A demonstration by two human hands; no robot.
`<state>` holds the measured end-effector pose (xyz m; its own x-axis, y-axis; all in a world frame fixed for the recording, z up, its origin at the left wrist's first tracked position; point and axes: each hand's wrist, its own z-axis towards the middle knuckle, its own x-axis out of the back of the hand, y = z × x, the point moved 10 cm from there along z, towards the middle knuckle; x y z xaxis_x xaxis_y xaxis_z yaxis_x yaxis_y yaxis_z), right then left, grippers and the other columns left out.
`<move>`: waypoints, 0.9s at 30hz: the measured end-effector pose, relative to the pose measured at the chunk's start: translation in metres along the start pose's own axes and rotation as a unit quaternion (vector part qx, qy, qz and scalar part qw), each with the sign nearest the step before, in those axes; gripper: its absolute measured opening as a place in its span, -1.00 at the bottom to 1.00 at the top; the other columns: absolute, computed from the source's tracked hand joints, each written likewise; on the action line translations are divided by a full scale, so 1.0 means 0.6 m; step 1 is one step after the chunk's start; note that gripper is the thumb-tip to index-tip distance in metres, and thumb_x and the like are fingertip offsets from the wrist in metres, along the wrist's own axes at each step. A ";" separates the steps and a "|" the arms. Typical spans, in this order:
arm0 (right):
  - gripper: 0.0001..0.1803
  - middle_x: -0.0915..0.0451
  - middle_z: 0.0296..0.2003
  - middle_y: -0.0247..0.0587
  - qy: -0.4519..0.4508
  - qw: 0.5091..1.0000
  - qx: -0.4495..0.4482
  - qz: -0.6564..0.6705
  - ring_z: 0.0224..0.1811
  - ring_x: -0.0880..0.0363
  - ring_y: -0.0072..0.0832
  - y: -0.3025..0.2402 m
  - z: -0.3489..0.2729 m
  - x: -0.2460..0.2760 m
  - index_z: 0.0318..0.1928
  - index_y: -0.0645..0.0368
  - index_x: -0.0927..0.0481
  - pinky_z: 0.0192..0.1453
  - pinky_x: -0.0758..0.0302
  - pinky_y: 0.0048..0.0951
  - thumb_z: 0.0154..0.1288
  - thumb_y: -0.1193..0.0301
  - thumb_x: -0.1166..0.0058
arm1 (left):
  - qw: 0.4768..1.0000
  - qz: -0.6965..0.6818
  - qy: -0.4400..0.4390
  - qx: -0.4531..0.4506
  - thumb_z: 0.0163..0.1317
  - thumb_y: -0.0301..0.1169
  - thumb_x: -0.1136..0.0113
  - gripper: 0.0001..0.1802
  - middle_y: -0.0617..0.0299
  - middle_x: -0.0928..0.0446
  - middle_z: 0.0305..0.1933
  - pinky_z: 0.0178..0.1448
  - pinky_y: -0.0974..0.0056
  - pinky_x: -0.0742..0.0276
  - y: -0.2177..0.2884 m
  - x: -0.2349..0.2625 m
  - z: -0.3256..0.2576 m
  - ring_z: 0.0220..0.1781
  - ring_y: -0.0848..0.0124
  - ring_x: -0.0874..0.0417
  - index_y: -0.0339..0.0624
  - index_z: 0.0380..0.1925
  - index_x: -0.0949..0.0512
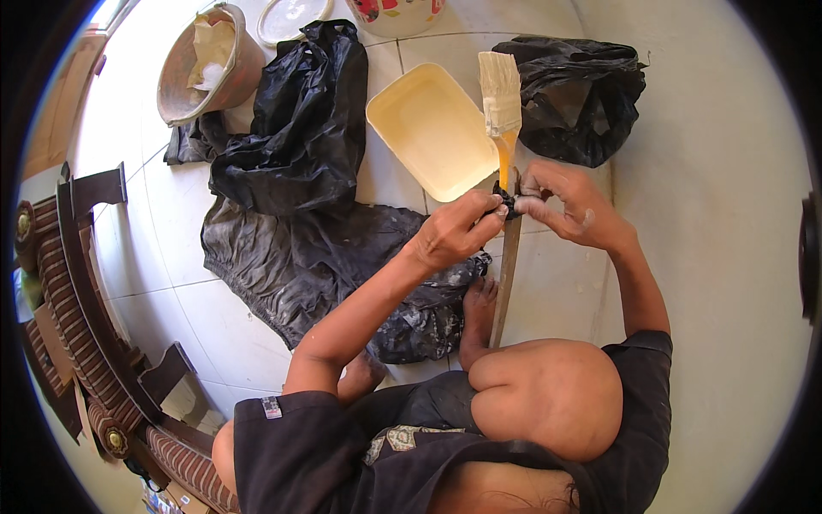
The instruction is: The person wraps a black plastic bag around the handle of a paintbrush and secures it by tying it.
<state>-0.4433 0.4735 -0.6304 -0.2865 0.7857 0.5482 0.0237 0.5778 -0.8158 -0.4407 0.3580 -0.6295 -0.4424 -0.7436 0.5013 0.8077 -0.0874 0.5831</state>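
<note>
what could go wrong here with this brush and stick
The yellow-handled brush meets the wooden stick at a small black binding, where the left hand and right hand are working; if that is loose, the brush might twist or slip.

The bristles look coated in something pale; if it is wet, they could smear the black bag close beside them.

left hand (458,230) pinching black strip (508,202) at paintbrush (503,120), right hand (575,206) touching it, cream tray (432,128) nearby
</note>
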 end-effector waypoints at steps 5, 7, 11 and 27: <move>-0.82 -0.45 -0.36 -0.18 0.027 0.998 0.029 0.042 -0.39 -0.41 -0.45 -0.012 -0.005 0.011 -0.25 0.27 -0.43 -0.29 -0.41 -0.47 0.20 0.50 -0.14 | 1.000 0.006 0.002 0.001 -0.05 -0.65 -0.28 -0.85 -0.02 -0.51 -0.24 -0.43 0.35 -0.59 -0.005 0.003 -0.005 -0.33 0.24 -0.64 -0.39 -0.43 -0.54; -0.84 -0.48 -0.34 -0.25 0.049 0.990 -0.009 0.132 -0.37 -0.42 -0.54 0.006 -0.007 0.008 -0.23 0.26 -0.43 -0.27 -0.42 -0.52 0.22 0.51 -0.11 | 1.000 0.008 0.007 -0.007 -0.06 -0.65 -0.29 -0.84 -0.02 -0.51 -0.23 -0.42 0.33 -0.61 -0.002 0.005 -0.003 -0.30 0.20 -0.65 -0.37 -0.41 -0.55; -0.88 -0.49 -0.35 -0.40 0.141 0.912 -0.083 0.375 -0.36 -0.41 -0.64 0.053 -0.022 0.000 -0.21 0.23 -0.46 -0.29 -0.41 -0.57 0.30 0.46 -0.05 | 1.000 0.018 0.017 -0.014 -0.08 -0.65 -0.30 -0.83 -0.02 -0.51 -0.23 -0.41 0.30 -0.61 0.003 0.008 0.019 -0.26 0.16 -0.66 -0.34 -0.42 -0.55; -0.93 -0.57 -0.36 -0.30 0.280 0.926 -0.006 0.253 -0.38 -0.53 -0.64 -0.052 -0.040 0.056 -0.31 0.26 -0.53 -0.32 -0.47 -0.61 0.23 0.55 -0.16 | 0.994 0.000 -0.108 -0.031 -0.09 -0.63 -0.33 -0.82 0.02 -0.51 -0.30 -0.40 0.29 -0.62 0.022 -0.048 -0.013 -0.32 0.21 -0.64 -0.23 -0.52 -0.49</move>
<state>-0.4305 0.4869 -0.5822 0.3057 0.9459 0.1090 0.0305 0.1047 -0.9940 -0.4143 0.3730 -0.6415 -0.5104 -0.5845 0.6307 0.8273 -0.1337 0.5457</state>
